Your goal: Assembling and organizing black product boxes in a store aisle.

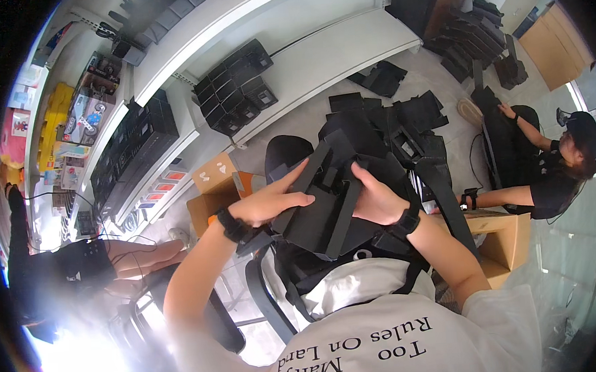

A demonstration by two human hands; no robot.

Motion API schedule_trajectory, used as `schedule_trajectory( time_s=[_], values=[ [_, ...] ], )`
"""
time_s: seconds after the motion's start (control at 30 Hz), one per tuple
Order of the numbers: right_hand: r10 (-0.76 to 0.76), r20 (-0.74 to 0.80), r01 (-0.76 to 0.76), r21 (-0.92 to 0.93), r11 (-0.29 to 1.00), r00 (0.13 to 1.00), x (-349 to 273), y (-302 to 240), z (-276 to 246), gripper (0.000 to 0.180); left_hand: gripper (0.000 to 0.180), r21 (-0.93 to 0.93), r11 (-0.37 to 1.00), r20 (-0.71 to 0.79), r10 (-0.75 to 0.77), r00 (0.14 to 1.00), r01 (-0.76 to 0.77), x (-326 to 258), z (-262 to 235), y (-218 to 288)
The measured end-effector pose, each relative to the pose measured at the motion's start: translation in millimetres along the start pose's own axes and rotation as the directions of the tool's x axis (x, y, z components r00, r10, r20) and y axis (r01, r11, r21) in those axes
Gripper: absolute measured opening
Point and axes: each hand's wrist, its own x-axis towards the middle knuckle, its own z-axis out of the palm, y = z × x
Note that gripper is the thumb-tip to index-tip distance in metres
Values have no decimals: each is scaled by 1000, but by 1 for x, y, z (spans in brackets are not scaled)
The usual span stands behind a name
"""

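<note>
Over my lap I hold a partly folded black cardboard box [311, 222], tilted, with raised side walls and flaps. My left hand [265, 204] grips its left side, the thumb pressed on the inner face and the fingers along the outer edge. On the opposite side my right hand [379, 198] is closed round the wall, thumb up near the far flap. The fingers under the box are hidden. Just beyond lies a heap of flat and half-folded black cardboard boxes [425, 112], spread on the floor.
White shelves [344, 45] carry stacked small black boxes [235, 88]. Brown cartons stand at left [208, 207] and right [510, 242]. A co-worker [553, 166] at right handles black cardboard. Another person [80, 265] is at left. More black cardboard [469, 35] is stacked at the back.
</note>
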Motion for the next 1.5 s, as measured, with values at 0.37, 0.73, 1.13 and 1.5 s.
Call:
schedule_trajectory(
  time_s=[0.37,0.73,1.13,1.5],
  values=[
    [-226,-263,40,-564,825,938,-27,-4,-3,66,83,409,903,52,118,992,-129,39,-9,-15],
    [-515,326,-140,-725,-675,793,-55,-47,14,74,81,537,835,58,106,993,-121,57,1,-10],
    [-77,439,258,-651,-714,895,-29,-80,12,40,83,740,627,257,68,964,-241,91,11,20],
    [-197,295,58,-675,-735,935,-53,-97,17,39,106,542,809,-33,292,956,-229,38,-6,-24]
  ],
)
